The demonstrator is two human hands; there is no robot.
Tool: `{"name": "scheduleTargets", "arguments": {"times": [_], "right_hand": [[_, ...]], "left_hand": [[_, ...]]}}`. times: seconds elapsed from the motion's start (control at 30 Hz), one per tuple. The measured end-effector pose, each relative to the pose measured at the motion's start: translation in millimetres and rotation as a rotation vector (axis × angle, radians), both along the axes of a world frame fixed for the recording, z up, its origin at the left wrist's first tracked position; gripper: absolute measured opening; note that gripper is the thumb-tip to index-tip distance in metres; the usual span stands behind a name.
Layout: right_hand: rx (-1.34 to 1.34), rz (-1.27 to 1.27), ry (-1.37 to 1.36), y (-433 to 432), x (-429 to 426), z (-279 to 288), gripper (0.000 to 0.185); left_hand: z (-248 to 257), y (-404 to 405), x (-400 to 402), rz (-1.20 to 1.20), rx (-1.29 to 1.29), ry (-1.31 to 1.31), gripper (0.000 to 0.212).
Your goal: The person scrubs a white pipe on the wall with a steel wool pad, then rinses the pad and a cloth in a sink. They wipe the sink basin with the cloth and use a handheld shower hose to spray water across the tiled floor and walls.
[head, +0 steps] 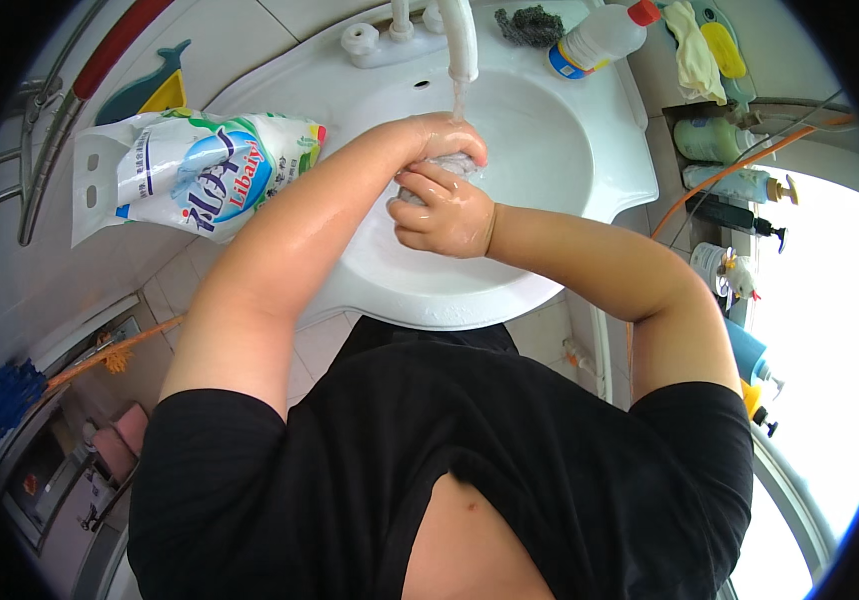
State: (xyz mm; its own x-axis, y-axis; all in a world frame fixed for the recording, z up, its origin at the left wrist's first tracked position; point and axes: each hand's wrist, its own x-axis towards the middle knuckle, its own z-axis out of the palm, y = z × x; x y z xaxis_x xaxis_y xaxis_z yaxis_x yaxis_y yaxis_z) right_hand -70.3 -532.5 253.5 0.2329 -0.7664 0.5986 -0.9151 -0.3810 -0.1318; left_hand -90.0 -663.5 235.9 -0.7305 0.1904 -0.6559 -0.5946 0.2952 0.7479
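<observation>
Water runs from the white faucet (464,45) onto my wet hands above the white sink basin (549,150). My left hand (450,136) reaches in from the left and bends over the top of a clear, glassy-looking object (458,163). From below, my right hand (444,210) wraps its fingers around the same object. Most of it is hidden by my fingers, so its exact kind cannot be made out. Both hands touch or nearly touch each other around it, directly under the stream.
A printed detergent bag (204,172) lies on the sink's left side. Dark scouring wool (528,27) and a red-capped bottle (602,41) stand at the back right rim. Beyond are a cloth (693,52), a yellow sponge (723,49), pump bottles (737,184) and an orange hose (729,161).
</observation>
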Motion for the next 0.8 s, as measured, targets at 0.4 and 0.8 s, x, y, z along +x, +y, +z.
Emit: {"name": "scheduleTargets", "arguments": {"times": [0.4, 0.8], "right_hand": [[0.237, -0.925, -1.238, 61, -18, -45, 0.017], [0.217, -1.275, -1.678, 89, -30, -75, 0.031]], "left_hand": [[-27, 10, -37, 0.801, 0.519, -0.23, 0.024], [35, 48, -117, 0.689, 0.21, 0.088, 0.02]]}}
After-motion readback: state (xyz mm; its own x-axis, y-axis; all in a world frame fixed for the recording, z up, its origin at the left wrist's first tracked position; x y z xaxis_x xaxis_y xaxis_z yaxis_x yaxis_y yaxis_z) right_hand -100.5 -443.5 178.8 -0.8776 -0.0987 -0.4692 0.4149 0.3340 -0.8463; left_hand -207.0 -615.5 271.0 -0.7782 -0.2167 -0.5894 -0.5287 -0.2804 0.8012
